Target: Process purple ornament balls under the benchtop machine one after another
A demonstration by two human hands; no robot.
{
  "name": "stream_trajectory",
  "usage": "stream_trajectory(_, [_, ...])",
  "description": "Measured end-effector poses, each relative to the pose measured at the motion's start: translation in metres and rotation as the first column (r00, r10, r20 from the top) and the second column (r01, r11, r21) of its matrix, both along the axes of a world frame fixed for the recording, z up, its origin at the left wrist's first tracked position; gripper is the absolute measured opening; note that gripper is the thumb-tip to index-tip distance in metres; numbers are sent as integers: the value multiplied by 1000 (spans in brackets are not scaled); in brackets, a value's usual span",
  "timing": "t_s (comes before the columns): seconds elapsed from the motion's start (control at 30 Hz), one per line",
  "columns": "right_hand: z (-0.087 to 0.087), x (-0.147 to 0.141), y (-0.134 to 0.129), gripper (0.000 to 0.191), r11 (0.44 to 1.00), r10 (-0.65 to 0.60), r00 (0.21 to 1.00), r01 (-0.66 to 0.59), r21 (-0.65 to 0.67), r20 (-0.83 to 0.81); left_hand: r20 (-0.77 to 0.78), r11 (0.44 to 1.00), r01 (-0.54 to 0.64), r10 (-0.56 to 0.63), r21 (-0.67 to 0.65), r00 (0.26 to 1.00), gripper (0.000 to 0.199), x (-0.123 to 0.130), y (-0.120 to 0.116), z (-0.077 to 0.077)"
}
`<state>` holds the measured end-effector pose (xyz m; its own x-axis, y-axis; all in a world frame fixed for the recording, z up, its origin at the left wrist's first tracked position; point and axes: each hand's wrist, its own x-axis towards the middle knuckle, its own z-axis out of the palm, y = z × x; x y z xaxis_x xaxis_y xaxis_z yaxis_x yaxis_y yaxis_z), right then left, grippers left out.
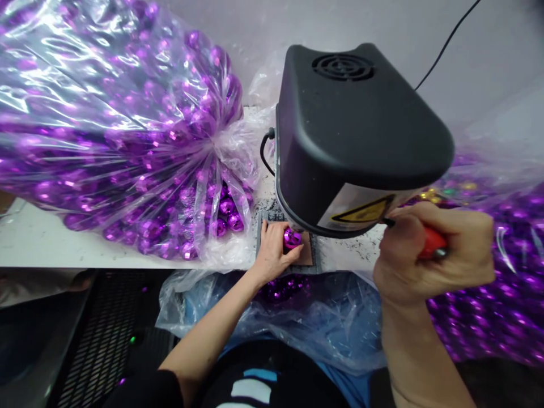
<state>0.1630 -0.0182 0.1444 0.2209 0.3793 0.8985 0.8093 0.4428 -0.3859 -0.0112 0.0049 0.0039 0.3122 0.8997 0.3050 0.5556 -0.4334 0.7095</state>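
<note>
Head view: looking down on a white tabletop [29,241], crossing the middle of the frame, with a pale wall [221,22] behind it at the top.
Left hand [271,249]: clamped on a ball [292,238], just below centre of frame, thumb along its near side.
Ball: shiny purple, over a brown pad [306,256], near the lower left edge of the machine [361,124]; cannot tell whether touching the pad.
Right hand [403,263]: closed in a fist around a red handle [433,243], right of frame, mostly covering it, metal end showing.
Machine: black, rounded, filling upper centre to upper right; round vent [344,67] on top, yellow warning sign [363,209] on the near side, short cable [265,153] at left, thin cord [446,42] rising to the upper right.
Left bag [106,113]: clear plastic, packed with purple balls, covering the upper left, gathered into folds toward centre.
Right bag [488,306]: clear plastic over more purple balls, at the right edge, behind and below the fist.
Lap: covered by clear plastic sheet [335,323] over blue cloth, lower centre, with purple balls lying just below the pad.
Tabletop surface: dotted with dark flecks around the pad.
</note>
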Motion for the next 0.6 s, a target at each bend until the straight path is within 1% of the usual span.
stream_trajectory(0.2, [-20,-1,-3,10,988,131,991,-131,79,-2,12,1000,4,-3,-20,1000,34,0,1,-2])
stream_trajectory(0.37, [-35,0,-9,10,992,129,991,-129,-3,35,10,1000,10,-10,-21,1000,31,1,0,-1])
stream_trajectory(0.47, [-40,2,-10,11,991,130,989,-131,4,65,15,1000,11,-11,-23,1000,30,1,0,1])
stream_trajectory(0.6, [-43,0,-9,9,990,137,990,-138,7,28,15,999,16,-16,-30,1000,30,1,-1,0])
